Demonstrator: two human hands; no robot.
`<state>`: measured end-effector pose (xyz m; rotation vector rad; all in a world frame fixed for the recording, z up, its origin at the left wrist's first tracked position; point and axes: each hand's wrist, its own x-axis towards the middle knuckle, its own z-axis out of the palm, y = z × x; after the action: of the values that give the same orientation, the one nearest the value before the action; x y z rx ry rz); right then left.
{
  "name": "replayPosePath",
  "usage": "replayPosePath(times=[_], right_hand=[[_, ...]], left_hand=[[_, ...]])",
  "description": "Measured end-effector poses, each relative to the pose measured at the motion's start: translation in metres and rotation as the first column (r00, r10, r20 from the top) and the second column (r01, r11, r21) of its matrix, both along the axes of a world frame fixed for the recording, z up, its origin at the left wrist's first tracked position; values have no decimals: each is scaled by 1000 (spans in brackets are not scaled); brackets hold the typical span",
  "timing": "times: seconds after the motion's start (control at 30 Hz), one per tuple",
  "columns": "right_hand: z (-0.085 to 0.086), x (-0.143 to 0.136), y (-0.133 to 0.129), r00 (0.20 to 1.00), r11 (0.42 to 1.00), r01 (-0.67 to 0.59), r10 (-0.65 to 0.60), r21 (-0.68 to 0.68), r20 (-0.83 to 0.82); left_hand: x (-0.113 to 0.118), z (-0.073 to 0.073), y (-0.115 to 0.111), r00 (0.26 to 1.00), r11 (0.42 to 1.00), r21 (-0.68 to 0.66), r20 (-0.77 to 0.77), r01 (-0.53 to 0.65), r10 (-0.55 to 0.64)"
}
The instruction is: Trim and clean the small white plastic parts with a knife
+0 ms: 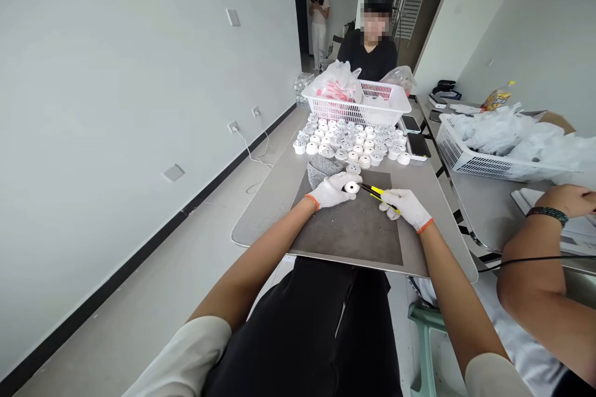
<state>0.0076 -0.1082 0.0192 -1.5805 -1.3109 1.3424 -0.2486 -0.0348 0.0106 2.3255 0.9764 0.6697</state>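
Two gloved hands work above one tabletop (261,218). The left hand (331,191) holds one white round piece (352,188), its fingers curled about the sides with only the piece's width between them; the piece lies above the far part of one dark mat (347,232), which reaches the tabletop's near edge. The right hand (405,206) has its fingers bent tightly round one yellow-and-black tool (378,192), whose dark tips point toward the piece; whether they touch it cannot be told. One grey cloth (321,167) lies just beyond the left hand. Several dozen similar pieces (364,162), too crowded for an exact count, stand between the mat and one white basket (384,116) by the far edge. Two dark-faced devices (418,146) lie along the right edge.
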Motion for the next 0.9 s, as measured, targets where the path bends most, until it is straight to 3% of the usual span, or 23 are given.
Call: replayPosePath(times=[0.2,0.63,0.9], right_hand=[[0,-2,-1,999,1000,24,-24,-1,22],[-9,2,3,1000,1000,9,-9,17,-8],[-3,0,0,998,1000,-15,14,12,56]], left_hand=[[5,5,-11,995,995,-19,-15,-102,102],[2,-3,-7,990,990,-91,79,-110,118],[2,1,-11,985,987,-101,112,-123,134]])
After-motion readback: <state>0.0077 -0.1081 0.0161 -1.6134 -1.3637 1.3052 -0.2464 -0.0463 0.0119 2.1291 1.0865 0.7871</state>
